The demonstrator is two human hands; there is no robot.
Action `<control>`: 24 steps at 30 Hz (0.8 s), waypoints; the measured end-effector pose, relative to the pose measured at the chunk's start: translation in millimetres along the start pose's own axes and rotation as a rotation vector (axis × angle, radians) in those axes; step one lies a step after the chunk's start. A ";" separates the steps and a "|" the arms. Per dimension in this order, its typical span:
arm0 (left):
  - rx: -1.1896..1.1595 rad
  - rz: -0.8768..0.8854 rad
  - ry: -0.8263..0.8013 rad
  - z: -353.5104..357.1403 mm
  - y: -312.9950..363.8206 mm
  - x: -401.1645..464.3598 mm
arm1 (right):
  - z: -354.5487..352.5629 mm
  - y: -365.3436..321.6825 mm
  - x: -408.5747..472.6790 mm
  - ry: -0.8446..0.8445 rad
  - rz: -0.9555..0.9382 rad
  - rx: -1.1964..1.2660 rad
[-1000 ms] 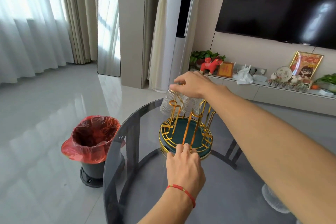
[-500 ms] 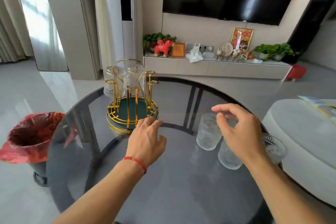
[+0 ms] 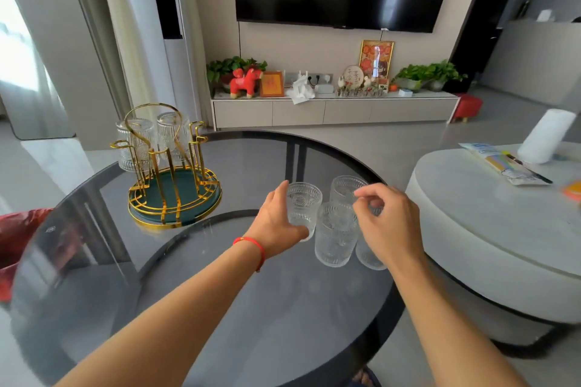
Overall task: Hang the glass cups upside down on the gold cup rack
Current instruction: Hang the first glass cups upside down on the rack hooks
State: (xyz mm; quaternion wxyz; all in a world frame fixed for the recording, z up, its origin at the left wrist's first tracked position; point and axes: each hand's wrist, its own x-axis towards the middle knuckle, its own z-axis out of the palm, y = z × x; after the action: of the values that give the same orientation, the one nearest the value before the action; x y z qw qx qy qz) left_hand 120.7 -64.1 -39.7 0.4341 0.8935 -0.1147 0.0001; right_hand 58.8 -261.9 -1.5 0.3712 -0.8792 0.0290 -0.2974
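Observation:
The gold cup rack, with a dark green base, stands at the table's left rear. Two glass cups hang upside down on its far side. Several more ribbed glass cups stand upright in a cluster right of centre. My left hand wraps the leftmost glass cup from its left side, the cup resting on the table. My right hand covers the rightmost glass cup, fingertips curled onto its rim. Between the hands stand a near cup and a far cup.
The round dark glass table ends just right of the cups. A white round table with a paper roll and packets sits to the right. A red-lined bin stands at the left. The TV cabinet is beyond.
My view swung right from the rack to the loose cups. My left hand left the rack's base and came to the leftmost cup. My right hand dropped onto the rightmost cup.

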 end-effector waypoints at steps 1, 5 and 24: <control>-0.049 -0.022 -0.005 3.2 2.3 7.1 | 0.0 1.1 0.6 -0.002 -0.009 -0.005; -0.025 -0.029 0.038 5.2 -1.4 22.8 | 4.0 -0.3 2.0 -0.018 -0.037 -0.003; -0.999 -0.317 0.167 -91.8 -34.5 -57.9 | 84.1 -80.7 -36.7 -0.590 0.125 0.277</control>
State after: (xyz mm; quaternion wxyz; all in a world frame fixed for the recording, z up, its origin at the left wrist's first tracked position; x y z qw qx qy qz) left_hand 80.5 39.5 -15.0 0.8093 0.5810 0.0707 -0.0493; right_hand 60.7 -140.1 -11.9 0.4971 -0.8651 -0.0666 -0.0079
